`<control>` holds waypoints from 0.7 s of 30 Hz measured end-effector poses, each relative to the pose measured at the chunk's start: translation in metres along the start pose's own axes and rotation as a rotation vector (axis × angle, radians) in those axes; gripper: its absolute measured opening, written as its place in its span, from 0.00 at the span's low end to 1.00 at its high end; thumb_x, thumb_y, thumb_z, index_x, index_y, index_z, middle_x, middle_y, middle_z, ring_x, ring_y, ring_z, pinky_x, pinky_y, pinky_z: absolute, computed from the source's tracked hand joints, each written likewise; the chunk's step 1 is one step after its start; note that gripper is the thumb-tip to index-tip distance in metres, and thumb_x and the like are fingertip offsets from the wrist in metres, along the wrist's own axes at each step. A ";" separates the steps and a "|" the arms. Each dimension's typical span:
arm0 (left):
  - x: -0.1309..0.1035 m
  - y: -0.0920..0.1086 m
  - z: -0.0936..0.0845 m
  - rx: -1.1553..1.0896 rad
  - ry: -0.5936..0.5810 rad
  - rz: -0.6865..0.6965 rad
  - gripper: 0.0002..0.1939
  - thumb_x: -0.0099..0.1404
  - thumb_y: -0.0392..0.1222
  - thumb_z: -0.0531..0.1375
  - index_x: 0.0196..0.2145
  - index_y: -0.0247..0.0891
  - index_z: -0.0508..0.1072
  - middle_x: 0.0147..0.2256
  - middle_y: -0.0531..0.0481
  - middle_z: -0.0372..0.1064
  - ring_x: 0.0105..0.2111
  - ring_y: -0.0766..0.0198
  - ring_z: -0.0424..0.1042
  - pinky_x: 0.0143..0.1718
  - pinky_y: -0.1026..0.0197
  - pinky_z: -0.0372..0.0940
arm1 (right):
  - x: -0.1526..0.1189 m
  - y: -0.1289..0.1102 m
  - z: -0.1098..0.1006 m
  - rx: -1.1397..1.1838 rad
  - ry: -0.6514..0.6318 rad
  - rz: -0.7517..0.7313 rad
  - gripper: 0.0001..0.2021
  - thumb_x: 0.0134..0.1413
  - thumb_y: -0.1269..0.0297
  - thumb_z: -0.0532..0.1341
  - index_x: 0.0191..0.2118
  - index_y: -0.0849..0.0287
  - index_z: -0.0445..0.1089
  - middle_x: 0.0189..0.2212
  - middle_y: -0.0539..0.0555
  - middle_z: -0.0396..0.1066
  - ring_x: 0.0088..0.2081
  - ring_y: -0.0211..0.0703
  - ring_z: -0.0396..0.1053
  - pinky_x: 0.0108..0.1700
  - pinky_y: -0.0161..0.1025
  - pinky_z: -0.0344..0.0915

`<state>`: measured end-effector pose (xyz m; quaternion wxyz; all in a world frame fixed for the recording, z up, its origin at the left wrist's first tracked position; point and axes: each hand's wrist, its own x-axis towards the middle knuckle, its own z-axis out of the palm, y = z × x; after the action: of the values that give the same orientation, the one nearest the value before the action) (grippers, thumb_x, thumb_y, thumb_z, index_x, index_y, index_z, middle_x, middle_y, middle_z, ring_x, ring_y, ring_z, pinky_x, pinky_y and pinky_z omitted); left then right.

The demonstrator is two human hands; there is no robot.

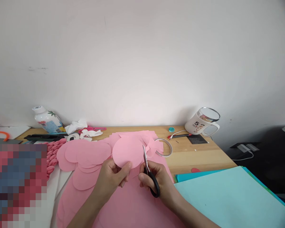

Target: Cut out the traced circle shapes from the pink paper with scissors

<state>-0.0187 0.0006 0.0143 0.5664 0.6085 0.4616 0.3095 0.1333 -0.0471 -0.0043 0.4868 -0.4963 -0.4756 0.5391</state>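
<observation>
A rounded pink paper piece (127, 151) is pinched at its lower edge between the thumb and fingers of my left hand (114, 175). My right hand (156, 180) is closed on black-handled scissors (152, 182), whose blades point up beside the right edge of that piece. Pink paper scraps (154, 144) lie just behind the blades. Under both hands is a large spread of pink paper (133, 205). Several rounded pink cutouts (85, 179) overlap to the left of my left hand.
A white mug (196, 123) and a teal coil (171, 129) stand near the wall. A tape ring (169, 148) is behind the scissors. Light blue sheets (225, 193) lie at right. At left are a white bottle (47, 120), crumpled tissues (76, 126) and pink scissors (93, 129).
</observation>
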 end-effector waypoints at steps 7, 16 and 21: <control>0.003 -0.003 0.001 -0.042 -0.001 0.010 0.21 0.57 0.48 0.57 0.12 0.36 0.63 0.10 0.57 0.56 0.12 0.72 0.55 0.18 0.66 0.52 | 0.000 -0.001 0.000 0.044 -0.011 0.019 0.12 0.42 0.59 0.63 0.21 0.60 0.61 0.14 0.46 0.61 0.16 0.33 0.56 0.18 0.31 0.53; 0.002 -0.006 0.000 -0.017 0.015 -0.004 0.22 0.57 0.48 0.58 0.10 0.36 0.62 0.08 0.57 0.55 0.12 0.73 0.53 0.18 0.66 0.51 | 0.001 -0.001 0.002 0.070 0.005 0.044 0.11 0.41 0.61 0.63 0.20 0.60 0.61 0.13 0.46 0.61 0.15 0.33 0.55 0.18 0.31 0.51; 0.003 -0.005 0.000 -0.027 0.016 0.001 0.22 0.56 0.46 0.58 0.09 0.36 0.61 0.07 0.57 0.54 0.11 0.73 0.53 0.17 0.66 0.52 | 0.001 0.001 0.002 0.105 -0.003 0.032 0.11 0.42 0.62 0.64 0.21 0.60 0.61 0.13 0.45 0.59 0.16 0.32 0.53 0.19 0.31 0.48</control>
<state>-0.0189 0.0031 0.0095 0.5706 0.5987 0.4615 0.3209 0.1315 -0.0465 -0.0051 0.5028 -0.4765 -0.4395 0.5718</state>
